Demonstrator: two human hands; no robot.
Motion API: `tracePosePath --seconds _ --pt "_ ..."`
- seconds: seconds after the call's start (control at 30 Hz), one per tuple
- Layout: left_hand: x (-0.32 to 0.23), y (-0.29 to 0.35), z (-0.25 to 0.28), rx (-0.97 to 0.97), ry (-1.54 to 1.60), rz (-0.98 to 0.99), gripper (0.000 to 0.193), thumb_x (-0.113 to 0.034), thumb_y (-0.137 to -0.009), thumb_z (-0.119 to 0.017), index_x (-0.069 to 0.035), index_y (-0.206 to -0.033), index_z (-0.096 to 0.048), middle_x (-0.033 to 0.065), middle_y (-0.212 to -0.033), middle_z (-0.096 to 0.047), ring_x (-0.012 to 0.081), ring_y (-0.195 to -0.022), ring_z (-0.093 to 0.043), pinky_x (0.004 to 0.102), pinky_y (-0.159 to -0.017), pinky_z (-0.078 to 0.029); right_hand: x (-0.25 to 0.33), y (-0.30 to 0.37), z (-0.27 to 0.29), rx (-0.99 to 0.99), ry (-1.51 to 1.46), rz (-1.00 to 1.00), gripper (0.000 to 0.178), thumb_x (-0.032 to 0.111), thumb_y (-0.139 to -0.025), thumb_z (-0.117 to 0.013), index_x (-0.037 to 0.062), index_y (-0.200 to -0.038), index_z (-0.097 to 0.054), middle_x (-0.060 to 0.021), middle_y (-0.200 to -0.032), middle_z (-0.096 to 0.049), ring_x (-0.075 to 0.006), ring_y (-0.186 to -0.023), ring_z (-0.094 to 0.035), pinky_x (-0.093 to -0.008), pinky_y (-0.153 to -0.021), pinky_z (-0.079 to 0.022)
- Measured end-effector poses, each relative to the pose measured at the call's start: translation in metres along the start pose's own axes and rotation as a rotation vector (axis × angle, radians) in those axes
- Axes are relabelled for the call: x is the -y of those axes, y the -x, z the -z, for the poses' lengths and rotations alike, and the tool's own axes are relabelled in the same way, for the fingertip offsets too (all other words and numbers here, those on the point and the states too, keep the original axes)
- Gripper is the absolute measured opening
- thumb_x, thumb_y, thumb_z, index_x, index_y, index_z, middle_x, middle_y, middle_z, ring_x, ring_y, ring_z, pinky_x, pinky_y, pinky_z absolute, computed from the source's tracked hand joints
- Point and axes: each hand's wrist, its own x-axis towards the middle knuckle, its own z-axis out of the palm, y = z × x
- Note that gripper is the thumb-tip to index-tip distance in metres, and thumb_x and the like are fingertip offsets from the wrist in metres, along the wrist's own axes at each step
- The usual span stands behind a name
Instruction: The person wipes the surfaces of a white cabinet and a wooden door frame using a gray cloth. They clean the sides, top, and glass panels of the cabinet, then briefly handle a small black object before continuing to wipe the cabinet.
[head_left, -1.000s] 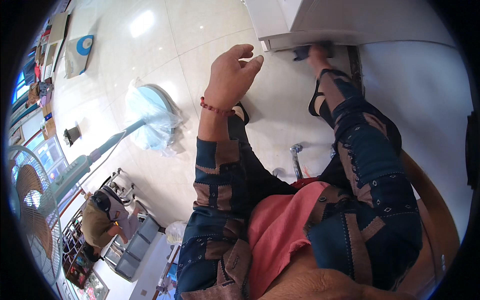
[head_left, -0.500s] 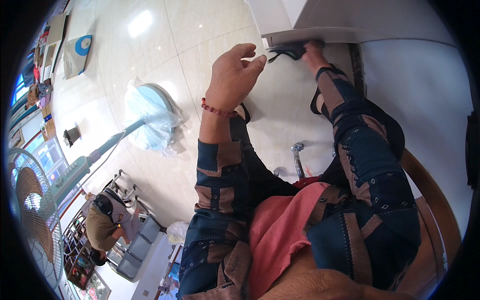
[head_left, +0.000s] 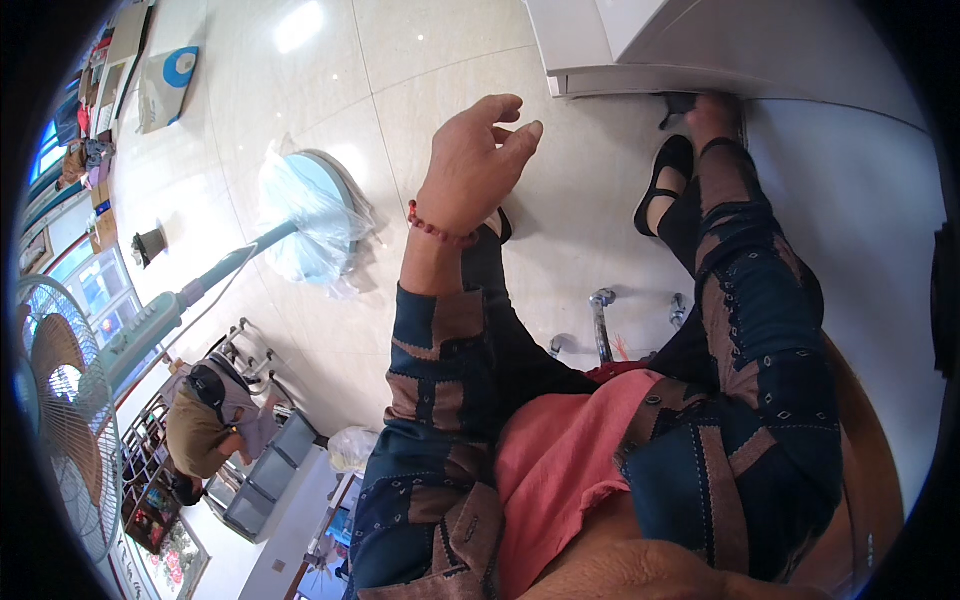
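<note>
My left hand hovers above the pale tiled floor, fingers curved and apart, nothing in it. A red bead bracelet circles its wrist. Far right, my right hand reaches down to the foot of a white cabinet. Its fingers are bent around a dark, limp, cloth-like piece, which is mostly hidden by the hand. Close below that hand is my foot in a black shoe.
A standing fan rises at the left, its round blue base wrapped in clear plastic. Chrome chair legs show between my legs. Another person bends over a grey cart at lower left. A white wall bounds the right.
My right hand has swept right along the cabinet's foot with the dark cloth, toward the wall corner. The left hand stays open and nearly in place. The view has shifted slightly.
</note>
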Motion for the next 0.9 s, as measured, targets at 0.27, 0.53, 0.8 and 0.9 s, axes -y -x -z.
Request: tracePosePath --seconds 0.27,0.53,0.8,0.9 --pt "0.002 0.0 0.004 -0.035 0.039 -0.011 0.044 -0.024 -0.085 -0.06 0.006 -0.117 -0.053 0.017 -0.109 -0.061 0.0236 -0.098 -0.06 0.0289 -0.08 -0.049 0.192 0.033 -0.005 0.498 -1.357 -0.378 0.042 0.007 -0.074 -0.058 0.0011 -0.114 -0.051 -0.0175 -0.119 -0.051 -0.0277 -0.11 -0.05 -0.0377 -0.096 -0.04" --pt "0.016 0.006 0.022 -0.127 0.12 -0.014 0.046 -0.024 -0.084 -0.061 0.007 -0.116 -0.053 0.0174 -0.106 -0.062 0.0219 -0.096 -0.06 0.0282 -0.079 -0.049 0.262 0.093 0.063 0.82 -2.037 -0.107 0.035 -0.003 -0.068 -0.055 0.0017 -0.102 -0.057 -0.0081 -0.096 -0.06 -0.0255 -0.092 -0.055 -0.0389 -0.084 -0.043" --pt "0.031 0.011 0.051 -0.375 0.091 -0.089 0.044 -0.026 -0.081 -0.062 0.006 -0.111 -0.057 0.0177 -0.103 -0.063 0.024 -0.094 -0.062 0.0308 -0.079 -0.05 0.277 0.095 0.133 0.381 -1.052 0.139 0.031 0.007 -0.072 -0.049 -0.0031 -0.1 -0.059 -0.0221 -0.101 -0.06 -0.0343 -0.098 -0.058 -0.0372 -0.081 -0.047" --pt "0.032 0.005 0.058 -0.416 0.008 -0.107 0.044 -0.028 -0.08 -0.062 0.005 -0.109 -0.058 0.0183 -0.102 -0.064 0.0259 -0.093 -0.063 0.0323 -0.08 -0.049 0.264 0.085 0.154 0.49 -1.251 0.12 0.031 0.006 -0.073 -0.052 -0.0034 -0.101 -0.058 -0.0192 -0.098 -0.061 -0.0306 -0.094 -0.059 -0.0366 -0.079 -0.047"
